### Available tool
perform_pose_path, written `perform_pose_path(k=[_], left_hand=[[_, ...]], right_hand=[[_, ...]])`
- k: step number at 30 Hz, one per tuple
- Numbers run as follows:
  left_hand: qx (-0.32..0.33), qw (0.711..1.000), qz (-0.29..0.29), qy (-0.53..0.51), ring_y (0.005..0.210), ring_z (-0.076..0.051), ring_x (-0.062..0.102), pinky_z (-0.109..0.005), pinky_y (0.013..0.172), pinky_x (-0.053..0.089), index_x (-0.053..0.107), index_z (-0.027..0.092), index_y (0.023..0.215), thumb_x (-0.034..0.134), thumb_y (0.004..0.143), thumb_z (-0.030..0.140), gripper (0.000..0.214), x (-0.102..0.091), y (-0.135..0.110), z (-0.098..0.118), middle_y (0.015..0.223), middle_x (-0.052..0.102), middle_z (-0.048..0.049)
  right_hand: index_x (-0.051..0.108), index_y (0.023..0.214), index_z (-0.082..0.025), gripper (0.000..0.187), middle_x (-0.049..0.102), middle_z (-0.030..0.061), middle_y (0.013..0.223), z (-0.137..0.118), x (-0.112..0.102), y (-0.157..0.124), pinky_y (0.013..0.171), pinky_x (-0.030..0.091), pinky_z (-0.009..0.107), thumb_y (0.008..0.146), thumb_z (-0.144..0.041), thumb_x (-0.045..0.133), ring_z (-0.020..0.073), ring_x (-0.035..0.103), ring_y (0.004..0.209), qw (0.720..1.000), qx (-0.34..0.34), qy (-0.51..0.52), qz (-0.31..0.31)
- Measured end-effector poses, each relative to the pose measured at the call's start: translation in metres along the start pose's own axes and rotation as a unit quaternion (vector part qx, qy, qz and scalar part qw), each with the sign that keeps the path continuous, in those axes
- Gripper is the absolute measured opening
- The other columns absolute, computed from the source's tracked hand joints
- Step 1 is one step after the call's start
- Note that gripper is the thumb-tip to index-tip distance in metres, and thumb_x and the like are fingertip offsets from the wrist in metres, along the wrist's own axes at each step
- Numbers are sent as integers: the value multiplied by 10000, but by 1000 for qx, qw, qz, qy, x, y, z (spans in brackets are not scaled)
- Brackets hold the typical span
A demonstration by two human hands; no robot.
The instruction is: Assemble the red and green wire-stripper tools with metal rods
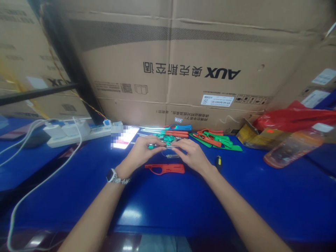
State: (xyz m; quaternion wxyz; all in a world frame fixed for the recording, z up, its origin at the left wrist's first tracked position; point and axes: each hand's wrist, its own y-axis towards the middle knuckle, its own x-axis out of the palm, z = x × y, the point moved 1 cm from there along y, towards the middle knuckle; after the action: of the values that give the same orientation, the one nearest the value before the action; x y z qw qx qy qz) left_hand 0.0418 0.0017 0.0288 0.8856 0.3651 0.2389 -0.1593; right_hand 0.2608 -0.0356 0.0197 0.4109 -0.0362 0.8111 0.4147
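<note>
My left hand (145,148) and my right hand (193,152) meet over the table, both with fingers pinched. Between their fingertips is a small green and silver lighter part (168,144); the fingers hide much of it. Just below the hands, a clear-looking small piece (172,156) with a thin wire shows. Nearer to me lies a red lighter shell half (168,169), flat on the blue table (162,199). Behind the hands is a pile of green and metal parts, with a blue lighter (182,127) among red shells.
Green and orange lighter shells (223,140) lie right of the pile. A short yellow-and-black screwdriver handle (218,161) is beside my right wrist. A bottle (291,148) leans at right. A lit phone (126,137) and a power strip (78,134) are at left; a big carton (181,42) stands behind.
</note>
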Motion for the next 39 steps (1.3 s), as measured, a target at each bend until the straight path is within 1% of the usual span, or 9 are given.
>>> perform_pose_path(k=[4, 8, 12, 16, 20, 25, 29, 33, 39], left_hand=[[-13, 1000, -17, -3, 805, -192, 678, -320, 768, 519, 783, 216, 867, 747, 828, 269, 74, 1, 0, -1, 843, 766, -33], [-14, 1000, -16, -6, 817, -196, 676, -321, 773, 513, 783, 209, 864, 758, 821, 275, 83, 2, 0, 0, 848, 769, -39], [2, 1000, -27, 6, 804, -191, 668, -319, 761, 503, 778, 206, 854, 747, 832, 273, 78, 1, 0, -1, 841, 766, -40], [-5, 1000, -24, 9, 801, -188, 672, -315, 756, 503, 774, 203, 874, 742, 837, 300, 109, 1, 0, -1, 845, 764, -41], [-25, 999, -23, -7, 799, -185, 681, -308, 756, 510, 770, 198, 891, 748, 830, 309, 130, 0, 0, -1, 855, 761, -41], [-13, 1000, -13, -3, 813, -194, 684, -318, 772, 516, 783, 200, 901, 745, 835, 324, 145, -5, 0, -2, 866, 767, -52], [1, 1000, -21, -6, 806, -200, 680, -324, 763, 515, 789, 203, 902, 747, 833, 297, 125, -6, 0, -2, 863, 770, -57], [4, 1000, -31, 1, 768, -193, 672, -316, 729, 510, 791, 214, 893, 753, 824, 290, 109, -3, 0, -1, 840, 769, -48], [2, 999, -31, -8, 779, -195, 691, -314, 749, 525, 794, 216, 881, 752, 824, 310, 118, -2, 0, 1, 855, 781, -48]], right_hand=[[710, 1101, -231, 209, 681, 64, 1036, 1, -3, 0, 785, 540, 309, 975, -302, 560, 176, 664, 896, 999, 16, -10, -28], [695, 955, -189, 119, 681, 62, 918, 4, -3, -1, 688, 527, 284, 945, -257, 597, 169, 651, 800, 1000, -3, 8, 13], [694, 940, -185, 115, 708, 64, 934, 5, -3, -1, 756, 541, 295, 952, -248, 599, 181, 675, 865, 999, -38, -7, 8], [698, 948, -196, 105, 730, 55, 962, 2, -4, 0, 808, 548, 304, 946, -251, 609, 188, 687, 923, 999, -30, -40, 19], [705, 931, -189, 94, 735, 54, 953, 0, -3, 1, 811, 551, 304, 932, -233, 622, 189, 692, 931, 998, -17, -48, 29], [744, 998, -212, 161, 767, 47, 969, 3, -5, 0, 827, 558, 307, 950, -288, 610, 189, 707, 946, 999, -17, -40, 26], [762, 1030, -217, 197, 780, 47, 964, 5, -5, -1, 812, 568, 317, 957, -305, 602, 198, 726, 917, 999, -15, -40, 0], [756, 1082, -234, 212, 782, 45, 981, 5, -3, -2, 825, 573, 333, 925, -330, 651, 206, 735, 899, 999, 15, -33, -11], [774, 969, -211, 165, 784, 38, 906, 3, 1, -3, 766, 566, 303, 925, -307, 647, 190, 730, 836, 999, -16, -39, 20]])
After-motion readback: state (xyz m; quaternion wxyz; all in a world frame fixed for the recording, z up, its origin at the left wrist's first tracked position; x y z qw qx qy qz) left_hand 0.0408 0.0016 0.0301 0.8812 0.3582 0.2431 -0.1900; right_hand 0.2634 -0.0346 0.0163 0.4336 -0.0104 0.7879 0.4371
